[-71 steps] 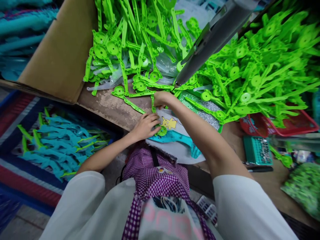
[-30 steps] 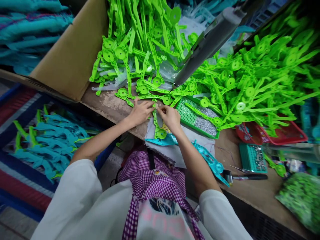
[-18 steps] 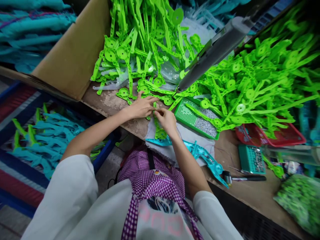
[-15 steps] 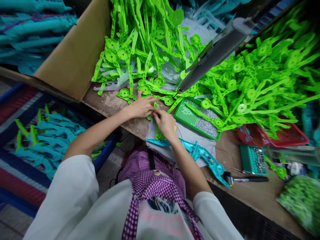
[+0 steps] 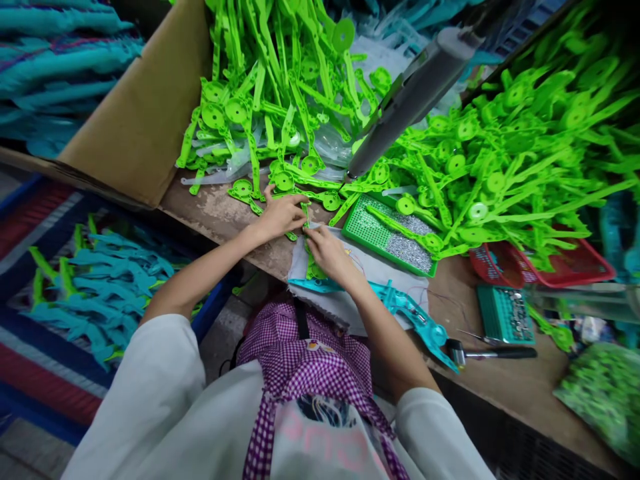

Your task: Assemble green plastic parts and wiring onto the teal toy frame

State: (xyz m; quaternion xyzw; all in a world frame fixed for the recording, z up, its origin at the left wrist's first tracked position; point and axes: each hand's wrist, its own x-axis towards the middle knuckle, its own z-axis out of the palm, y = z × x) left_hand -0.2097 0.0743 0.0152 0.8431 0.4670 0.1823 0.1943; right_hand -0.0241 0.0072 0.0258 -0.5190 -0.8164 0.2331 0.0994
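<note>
Nearest: white sleeves and a purple checked apron [image 5: 305,353] at the bottom edge. Just beyond, at the near rim of the wooden table [image 5: 220,213], a pale cloth pad [image 5: 345,303] bearing a teal strap [image 5: 410,313]. On that pad, right hand [image 5: 327,252], fingers curled narrow, pinching the near end of a green strap [image 5: 316,270]; disc end of the strap peeking out beneath the wrist. Touching it from the other side, left hand [image 5: 281,213], palm down, fingers spread flat across the same green strap, thumb raised toward the pile. Fingertips of both hands almost meeting.

To the right along the table: a small hammer [image 5: 493,351], a teal box of studs [image 5: 504,313], a red basket [image 5: 560,263]. Just beside the right hand, a green tray of silver studs [image 5: 393,235]. Down left, below table level, a bin of teal straps [image 5: 95,287].

Farther: a grey metal arm [image 5: 405,100] slanting down, tip near the left hand. Behind, a big heap of green straps [image 5: 500,147] spilling across the table, and a cardboard flap [image 5: 135,113] at left.
</note>
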